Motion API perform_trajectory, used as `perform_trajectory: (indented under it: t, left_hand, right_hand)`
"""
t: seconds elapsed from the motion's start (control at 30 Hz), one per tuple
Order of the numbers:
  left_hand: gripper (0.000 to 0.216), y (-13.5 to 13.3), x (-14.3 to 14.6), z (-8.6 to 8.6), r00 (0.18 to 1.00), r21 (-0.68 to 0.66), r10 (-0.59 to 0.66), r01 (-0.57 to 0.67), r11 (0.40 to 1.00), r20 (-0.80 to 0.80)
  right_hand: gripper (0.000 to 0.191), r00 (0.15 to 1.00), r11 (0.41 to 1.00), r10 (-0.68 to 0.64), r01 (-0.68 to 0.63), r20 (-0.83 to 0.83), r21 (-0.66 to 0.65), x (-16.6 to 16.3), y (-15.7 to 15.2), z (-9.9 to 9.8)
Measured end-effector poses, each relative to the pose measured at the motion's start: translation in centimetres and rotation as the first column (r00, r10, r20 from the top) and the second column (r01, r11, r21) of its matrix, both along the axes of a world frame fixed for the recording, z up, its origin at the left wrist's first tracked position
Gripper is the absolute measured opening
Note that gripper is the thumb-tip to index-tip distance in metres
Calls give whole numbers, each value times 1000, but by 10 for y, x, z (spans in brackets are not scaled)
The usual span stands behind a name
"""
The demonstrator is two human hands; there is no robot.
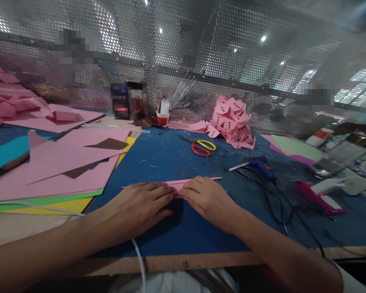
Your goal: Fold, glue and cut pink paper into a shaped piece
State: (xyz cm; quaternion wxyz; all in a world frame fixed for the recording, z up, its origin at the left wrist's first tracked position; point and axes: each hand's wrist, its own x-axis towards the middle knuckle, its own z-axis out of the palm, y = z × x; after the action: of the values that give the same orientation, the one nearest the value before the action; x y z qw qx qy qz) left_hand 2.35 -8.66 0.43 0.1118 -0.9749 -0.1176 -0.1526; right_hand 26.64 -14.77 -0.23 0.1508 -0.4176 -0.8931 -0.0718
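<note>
A narrow folded strip of pink paper [201, 179] lies on the blue mat [171, 158] in front of me. My left hand [140, 205] rests palm down on its left part, fingers stretched flat and pressed on the paper. My right hand [205, 197] covers the middle, its fingers bent down onto the fold. The fingertips of both hands meet over the strip. Only the strip's pointed right end and a sliver at the left show.
Large pink, green and yellow sheets [57, 171] lie stacked at the left. Scissors [201, 146] with red and yellow handles sit behind the strip. A heap of folded pink pieces [232, 120] stands at the back. A blue glue gun [262, 167] and a pink one [317, 197] with cables lie right.
</note>
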Motion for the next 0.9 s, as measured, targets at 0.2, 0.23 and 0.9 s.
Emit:
perform_trajectory:
  t: [0.2,0.23,0.9]
  left_hand:
    - [32,-2,1,0,999,-25,24,-25,999,-27]
    - [32,-2,1,0,999,-26,22,-22,999,-29]
    - [31,-1,-1,-6,999,-67,12,-14,998,-30]
  right_hand:
    - [19,1000,1000,0,0,-4,2,0,1,-1]
    - [19,1000,1000,0,0,-2,1,0,1,-1]
    - [19,1000,1000,0,0,3,5,-1,-1,2]
